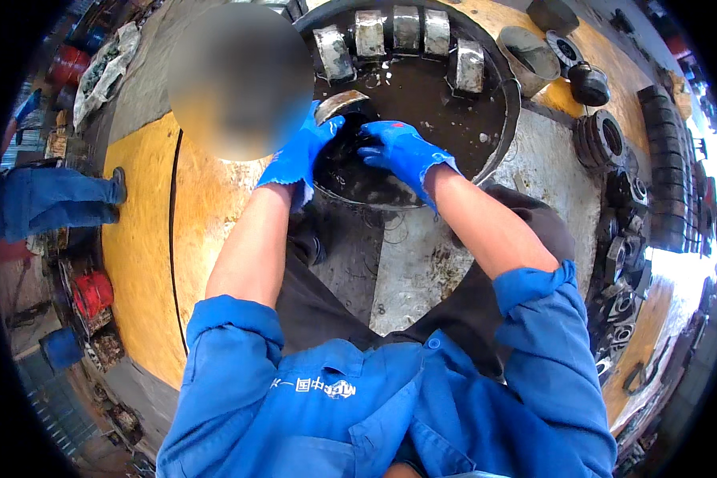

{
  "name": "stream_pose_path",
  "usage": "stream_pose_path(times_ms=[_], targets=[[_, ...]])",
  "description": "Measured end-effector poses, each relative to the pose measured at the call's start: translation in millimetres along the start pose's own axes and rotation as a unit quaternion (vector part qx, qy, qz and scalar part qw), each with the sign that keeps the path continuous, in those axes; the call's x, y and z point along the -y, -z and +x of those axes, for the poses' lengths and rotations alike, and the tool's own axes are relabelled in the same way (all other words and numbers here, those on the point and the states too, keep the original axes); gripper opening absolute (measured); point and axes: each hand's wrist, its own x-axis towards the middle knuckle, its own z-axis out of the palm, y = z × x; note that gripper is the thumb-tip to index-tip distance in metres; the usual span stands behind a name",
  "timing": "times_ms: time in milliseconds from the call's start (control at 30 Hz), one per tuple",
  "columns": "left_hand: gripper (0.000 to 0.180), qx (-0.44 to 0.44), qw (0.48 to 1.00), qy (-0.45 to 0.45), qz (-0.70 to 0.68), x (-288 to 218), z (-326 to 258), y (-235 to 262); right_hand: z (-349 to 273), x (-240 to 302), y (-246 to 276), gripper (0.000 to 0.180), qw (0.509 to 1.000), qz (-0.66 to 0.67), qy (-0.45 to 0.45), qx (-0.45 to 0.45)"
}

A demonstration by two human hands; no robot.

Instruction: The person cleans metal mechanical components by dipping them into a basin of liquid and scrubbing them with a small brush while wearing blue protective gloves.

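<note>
A wide round basin of dark liquid lies in front of my knees. My left hand, in a blue rubber glove, grips a curved metal ring at the basin's near left side. The ring's upper edge is shiny and its lower part dark. My right hand, gloved alike, is close beside it with fingers bent around something dark that I cannot make out. Several similar metal ring pieces stand along the far side of the basin, and one metal piece stands at the far right.
An open metal drum and a small black pot stand right of the basin. Farther right are stacked rings and a row of dark cylinders. Yellow boards cover the left floor; another person's blue-trousered legs are beyond.
</note>
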Motion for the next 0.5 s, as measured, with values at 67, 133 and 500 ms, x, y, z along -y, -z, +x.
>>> stream_pose_path(times_ms=[67, 133, 500], targets=[[0.062, 0.022, 0.988, 0.043, -0.146, -16, -17, 8, -3, 17, -10, 0.034, 0.992, 0.082, -0.076, -0.058], [0.053, 0.041, 0.985, 0.081, -0.146, -12, -8, 10, 5, 7, -9, 0.036, 0.995, -0.054, 0.007, -0.081], [0.05, 0.029, 0.969, 0.151, -0.195, -13, 7, 4, 18, -42, -9, 0.05, 0.953, 0.003, 0.209, -0.22]])
